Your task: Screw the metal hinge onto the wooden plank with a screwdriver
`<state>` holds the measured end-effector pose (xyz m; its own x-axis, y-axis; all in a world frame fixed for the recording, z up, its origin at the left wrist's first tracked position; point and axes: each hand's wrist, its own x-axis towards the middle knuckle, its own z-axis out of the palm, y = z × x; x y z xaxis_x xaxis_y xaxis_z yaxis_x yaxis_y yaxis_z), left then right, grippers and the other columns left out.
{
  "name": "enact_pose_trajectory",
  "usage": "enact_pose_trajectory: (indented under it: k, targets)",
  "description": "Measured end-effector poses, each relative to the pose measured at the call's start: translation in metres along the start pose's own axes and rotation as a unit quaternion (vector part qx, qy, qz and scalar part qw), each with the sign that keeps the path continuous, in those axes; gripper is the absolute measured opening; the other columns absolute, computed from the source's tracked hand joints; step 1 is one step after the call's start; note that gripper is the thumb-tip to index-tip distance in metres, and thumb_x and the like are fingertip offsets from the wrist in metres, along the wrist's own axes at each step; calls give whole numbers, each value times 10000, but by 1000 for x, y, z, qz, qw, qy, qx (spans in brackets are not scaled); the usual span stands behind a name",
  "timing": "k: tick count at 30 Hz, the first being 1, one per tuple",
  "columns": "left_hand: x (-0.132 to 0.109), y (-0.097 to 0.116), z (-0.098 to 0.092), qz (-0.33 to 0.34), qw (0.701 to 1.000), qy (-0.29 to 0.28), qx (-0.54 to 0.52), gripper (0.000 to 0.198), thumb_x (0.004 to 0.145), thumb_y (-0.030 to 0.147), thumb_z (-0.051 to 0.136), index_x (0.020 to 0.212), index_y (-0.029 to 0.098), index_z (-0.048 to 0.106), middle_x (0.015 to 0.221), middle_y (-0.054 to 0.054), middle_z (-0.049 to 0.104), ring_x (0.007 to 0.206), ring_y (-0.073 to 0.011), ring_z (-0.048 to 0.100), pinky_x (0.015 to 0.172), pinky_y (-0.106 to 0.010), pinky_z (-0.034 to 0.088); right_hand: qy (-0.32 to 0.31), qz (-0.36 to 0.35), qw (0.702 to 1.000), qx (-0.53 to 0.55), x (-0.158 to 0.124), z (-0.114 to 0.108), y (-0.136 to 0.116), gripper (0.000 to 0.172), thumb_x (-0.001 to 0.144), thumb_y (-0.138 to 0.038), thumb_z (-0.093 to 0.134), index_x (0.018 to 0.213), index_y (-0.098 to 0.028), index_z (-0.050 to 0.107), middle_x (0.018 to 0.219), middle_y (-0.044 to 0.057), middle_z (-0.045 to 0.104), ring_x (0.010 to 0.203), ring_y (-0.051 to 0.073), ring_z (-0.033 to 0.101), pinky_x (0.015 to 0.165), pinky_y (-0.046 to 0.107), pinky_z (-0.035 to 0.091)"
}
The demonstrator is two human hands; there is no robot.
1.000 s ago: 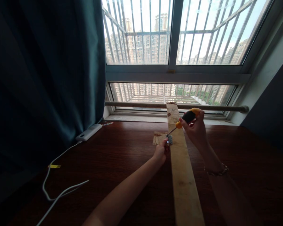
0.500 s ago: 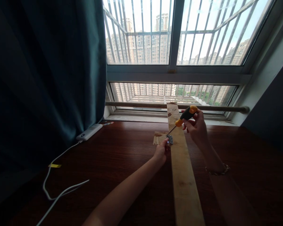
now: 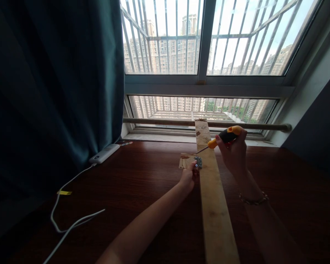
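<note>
A long wooden board (image 3: 216,209) runs from near me to the window. Against its left side sits a small wood block (image 3: 183,161), and a metal hinge (image 3: 199,162) spans the joint between them. My left hand (image 3: 187,178) is closed at the block's near edge, its thumb pressing on the hinge; the other fingers are partly hidden. Right of the board, my right hand (image 3: 236,152) grips a yellow and black screwdriver (image 3: 227,135) by its handle. The screwdriver's shaft slants down leftward, its tip just above the hinge, apparently apart from it.
The board and block rest on a dark reddish-brown wooden surface (image 3: 151,216). A white power strip (image 3: 104,154) with a cable (image 3: 53,211) lies at left by a blue curtain (image 3: 104,73). Behind, a metal rail (image 3: 159,121) crosses below the window.
My right hand has moved right and tipped the screwdriver flatter. Its tip has come up and away from the hinge. My left hand stays in place.
</note>
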<state>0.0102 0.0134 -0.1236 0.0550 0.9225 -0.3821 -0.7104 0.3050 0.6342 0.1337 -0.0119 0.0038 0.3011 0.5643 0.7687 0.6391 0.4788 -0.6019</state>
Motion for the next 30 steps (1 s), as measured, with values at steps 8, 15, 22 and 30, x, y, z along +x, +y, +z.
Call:
enact_pose_trajectory:
  k: [8, 15, 22, 30]
  targets:
    - [-1, 0, 0, 1, 1000, -4, 1, 197, 618, 218, 725, 641, 114, 559, 439, 47, 477, 364, -30, 386, 390, -160, 317, -44, -6, 998, -45, 0, 2, 0, 451, 755, -447, 552, 1062, -213, 319, 769, 15, 518, 587, 198, 535, 515, 296, 419]
    - [-3, 2, 1, -2, 1000, 6, 8, 218, 619, 232, 731, 620, 116, 547, 434, 49, 469, 364, -31, 376, 397, -169, 314, -44, -9, 998, -36, 2, 1, 1, 455, 740, -425, 572, 1066, -204, 343, 778, 17, 526, 596, 191, 543, 519, 301, 439]
    - [-3, 2, 1, 6, 1000, 8, 3, 215, 619, 202, 727, 619, 121, 528, 449, 47, 477, 366, -28, 373, 392, -166, 307, -136, 6, 981, 141, 5, 1, 3, 462, 739, -403, 598, 1093, -221, 363, 934, 47, 607, 629, 169, 593, 472, 256, 465]
    - [-1, 0, -1, 8, 1000, -4, 1, 211, 627, 209, 719, 610, 121, 529, 439, 45, 474, 369, -31, 383, 391, -163, 311, -133, 32, 982, 127, 6, 3, 9, 418, 711, -454, 633, 1002, -198, 478, 836, 37, 628, 593, 169, 585, 440, 255, 458]
